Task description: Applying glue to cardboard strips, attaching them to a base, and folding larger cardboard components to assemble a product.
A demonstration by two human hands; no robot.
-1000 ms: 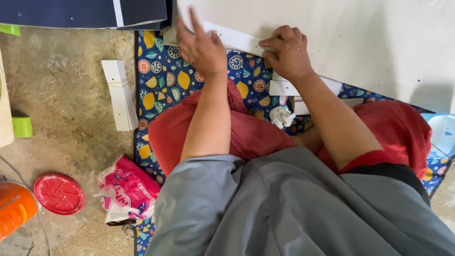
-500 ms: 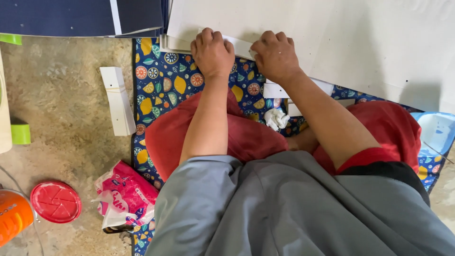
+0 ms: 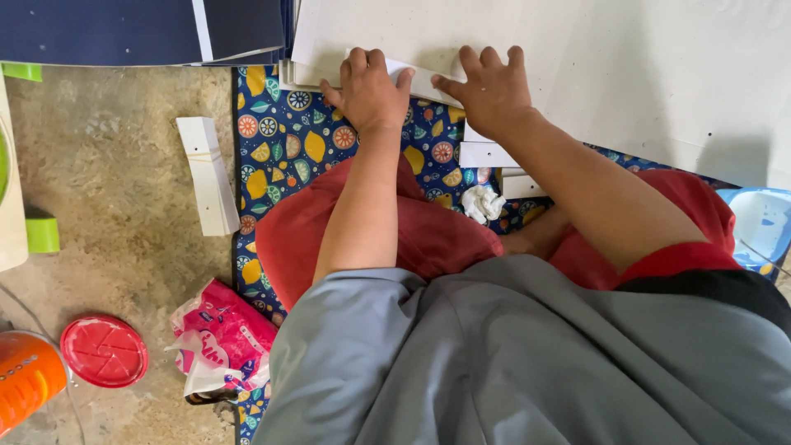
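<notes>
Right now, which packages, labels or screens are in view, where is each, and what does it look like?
Pink plastic packet: crumpled pouch on the floor at the mat's lower left edge, pink with white patches.
Orange container: bottom left corner, rounded, partly cut off.
Red lid: flat and round, beside the container.
No screens or signs.

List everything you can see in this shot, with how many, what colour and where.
Large board: one, white, top right, under both hands.
Folded strip: one, white, on the concrete floor, left of the mat.
Small white pieces: at least two, on the mat below the right hand.
Crumpled paper: one, white, on the mat by the knee.
Patterned mat: one, blue with fruit print, under the person.
Dark sheets: navy, top left.
Lid: one, red, bottom left.
Container: one, orange, bottom left corner.
Packet: one, pink, beside the lid.
Tub: one, light blue, right edge.
Left hand: pressing on the board's edge.
Right hand: flat on the board.
</notes>
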